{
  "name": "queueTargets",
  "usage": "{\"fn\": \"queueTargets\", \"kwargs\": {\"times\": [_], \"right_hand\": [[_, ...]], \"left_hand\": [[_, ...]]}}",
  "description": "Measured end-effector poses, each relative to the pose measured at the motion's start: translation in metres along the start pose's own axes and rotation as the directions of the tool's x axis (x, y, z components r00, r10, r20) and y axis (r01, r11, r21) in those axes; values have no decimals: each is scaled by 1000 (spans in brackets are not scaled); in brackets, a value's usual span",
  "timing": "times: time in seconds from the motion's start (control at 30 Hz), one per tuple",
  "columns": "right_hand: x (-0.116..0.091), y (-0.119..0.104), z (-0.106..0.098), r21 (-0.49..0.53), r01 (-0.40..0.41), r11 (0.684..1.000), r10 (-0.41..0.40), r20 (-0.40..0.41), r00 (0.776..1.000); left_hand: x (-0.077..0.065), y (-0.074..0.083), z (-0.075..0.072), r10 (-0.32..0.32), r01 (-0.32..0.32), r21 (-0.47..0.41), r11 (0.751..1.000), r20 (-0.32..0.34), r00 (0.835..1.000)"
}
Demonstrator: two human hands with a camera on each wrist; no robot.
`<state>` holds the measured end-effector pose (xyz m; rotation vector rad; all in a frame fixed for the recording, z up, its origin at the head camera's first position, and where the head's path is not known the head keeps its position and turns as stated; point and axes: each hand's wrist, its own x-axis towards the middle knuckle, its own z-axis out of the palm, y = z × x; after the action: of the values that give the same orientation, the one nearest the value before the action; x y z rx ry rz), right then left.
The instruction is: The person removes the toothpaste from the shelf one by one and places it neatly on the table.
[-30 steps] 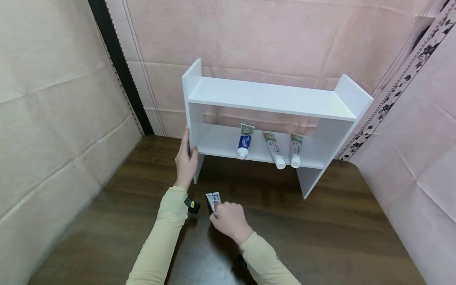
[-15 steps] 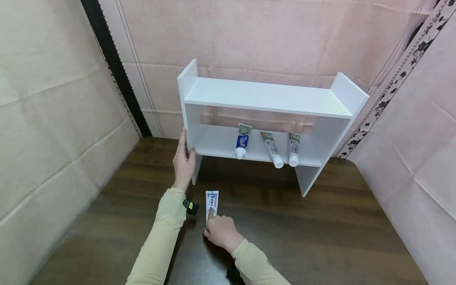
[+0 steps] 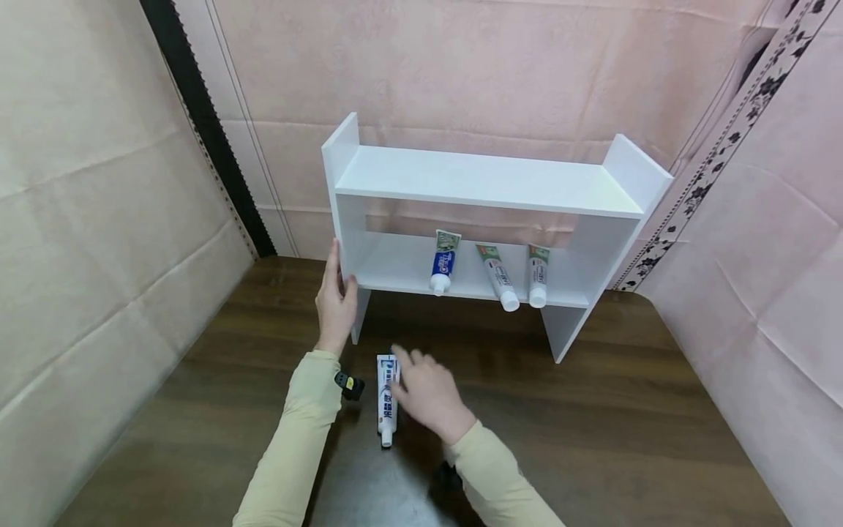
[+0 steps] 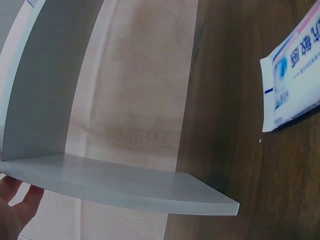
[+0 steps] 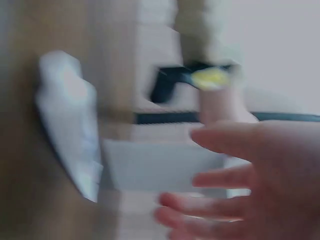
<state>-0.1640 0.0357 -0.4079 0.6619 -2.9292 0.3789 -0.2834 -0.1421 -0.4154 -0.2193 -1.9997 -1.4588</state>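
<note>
A white toothpaste tube (image 3: 387, 402) with blue lettering lies on the brown table, its cap toward the person. My right hand (image 3: 431, 395) hovers just to the right of its upper part, partly overlapping it in the head view. Its fingers (image 5: 220, 177) look spread and hold nothing in the blurred right wrist view, with the tube (image 5: 70, 120) apart from them. At the left side panel of a white two-tier shelf (image 3: 474, 172), my left hand (image 3: 334, 311) rests with fingers along the outside. Fingertips (image 4: 30, 200) touch that panel in the left wrist view.
Three toothpaste tubes lie on the lower shelf board, caps forward: a blue-and-green one (image 3: 444, 262), a slanted white-and-green one (image 3: 498, 278) and another white-and-green one (image 3: 538, 277). Pale fabric walls (image 3: 494, 73) enclose the brown table (image 3: 658, 439).
The toothpaste tube on the table has gone from tilted in my right hand to lying straight. My right hand has let go and shifted up and right. My left hand stays at the shelf.
</note>
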Motion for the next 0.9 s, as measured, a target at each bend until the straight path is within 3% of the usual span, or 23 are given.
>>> {"fn": "queueTargets", "kwargs": {"times": [0.07, 0.13, 0.23, 0.3, 0.4, 0.6, 0.7, 0.9], "right_hand": [[6, 5, -19, 7, -13, 1000, 14, -136, 991], [14, 12, -36, 16, -21, 1000, 25, -276, 961], [29, 24, -58, 41, -50, 998, 62, -391, 919], [40, 32, -67, 43, -76, 996, 87, -403, 911], [54, 43, -75, 39, -117, 992, 123, -347, 930], [63, 53, -65, 54, -161, 986, 169, -264, 950], [63, 54, -58, 51, -170, 984, 177, -288, 941], [65, 56, -49, 49, -167, 985, 172, -394, 903]], "left_hand": [[0, 0, -1, -5, 5, 3, 1000, 2, 1000], [0, 0, -2, -7, 7, 8, 1000, 6, 1000], [1, 0, -2, -10, 10, 4, 1000, 13, 1000], [1, 1, -2, -9, 9, 1, 1000, 16, 1000], [0, 0, -1, -14, 14, 0, 1000, 17, 1000], [-3, -2, 0, -28, 28, 5, 1000, 12, 1000], [-3, -1, 1, -19, 19, 8, 1000, 8, 1000], [-1, 0, 1, 2, -2, 12, 1000, -10, 1000]]}}
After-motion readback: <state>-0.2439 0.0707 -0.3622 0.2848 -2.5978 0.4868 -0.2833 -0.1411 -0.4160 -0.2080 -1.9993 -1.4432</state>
